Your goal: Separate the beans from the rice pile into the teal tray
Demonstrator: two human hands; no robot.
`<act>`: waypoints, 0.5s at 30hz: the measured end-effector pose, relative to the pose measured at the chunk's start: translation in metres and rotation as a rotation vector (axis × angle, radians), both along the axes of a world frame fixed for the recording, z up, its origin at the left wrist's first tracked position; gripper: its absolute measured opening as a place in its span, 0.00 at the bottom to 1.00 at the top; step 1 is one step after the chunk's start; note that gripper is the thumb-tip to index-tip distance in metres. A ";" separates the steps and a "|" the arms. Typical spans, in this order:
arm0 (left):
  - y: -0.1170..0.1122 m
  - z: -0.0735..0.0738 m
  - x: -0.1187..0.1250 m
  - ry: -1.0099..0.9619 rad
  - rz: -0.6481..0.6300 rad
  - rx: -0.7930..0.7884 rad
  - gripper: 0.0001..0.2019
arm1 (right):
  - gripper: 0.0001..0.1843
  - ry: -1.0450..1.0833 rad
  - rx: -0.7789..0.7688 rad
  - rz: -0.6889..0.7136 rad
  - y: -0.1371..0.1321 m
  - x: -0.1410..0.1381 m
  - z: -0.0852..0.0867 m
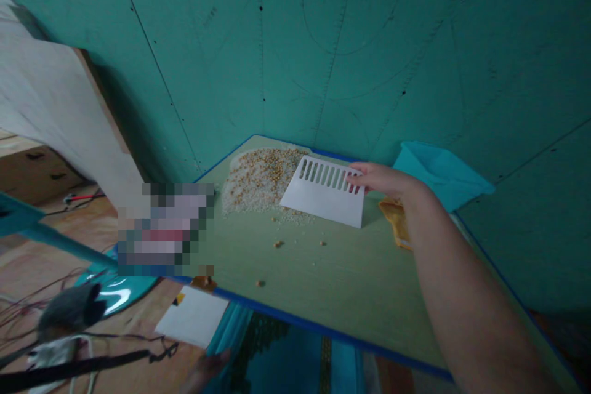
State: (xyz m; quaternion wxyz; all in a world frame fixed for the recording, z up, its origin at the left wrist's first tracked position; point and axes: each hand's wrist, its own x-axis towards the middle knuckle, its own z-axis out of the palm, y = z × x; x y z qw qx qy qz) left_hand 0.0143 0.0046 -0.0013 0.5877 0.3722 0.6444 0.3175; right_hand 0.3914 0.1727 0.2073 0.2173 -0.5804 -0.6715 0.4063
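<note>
My right hand (364, 178) grips the slotted end of a white card (323, 200), its fingers at the last slots on the right. The card is tilted over the table, its left edge beside a spread of small white grains (237, 197) mixed with yellow-brown, chickpea-like seeds (270, 169). Several loose seeds lie on the near tabletop, one seed (277, 244) below the spread. My left hand (210, 369) is low at the bottom edge, dark and blurred, below the table's near edge; its fingers are not clear.
The green table (360, 295) has a blue rim and stands against a teal wall (286, 43). A yellow cloth-like piece (397, 221) and a turquoise folded sheet (443, 172) are at the right. A white sheet (194, 317) and cables (124, 357) lie at lower left.
</note>
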 end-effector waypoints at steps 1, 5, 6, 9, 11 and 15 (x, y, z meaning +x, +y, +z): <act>0.001 0.000 -0.001 -0.004 0.009 -0.005 0.08 | 0.07 0.003 -0.010 0.010 0.001 -0.001 -0.002; 0.001 -0.003 -0.003 -0.006 0.030 -0.016 0.08 | 0.08 0.042 -0.062 0.039 0.003 -0.006 -0.007; 0.001 -0.005 -0.004 -0.001 0.033 -0.015 0.08 | 0.08 0.046 -0.072 0.042 0.004 -0.006 -0.008; 0.000 -0.011 -0.003 0.015 0.030 -0.006 0.06 | 0.08 0.050 -0.092 0.039 0.005 -0.007 -0.010; 0.000 -0.013 -0.002 0.012 0.033 -0.009 0.07 | 0.08 0.078 -0.110 0.030 0.005 -0.009 -0.012; 0.000 -0.011 -0.001 -0.033 0.079 -0.025 0.10 | 0.06 0.174 -0.139 0.034 0.005 -0.014 -0.015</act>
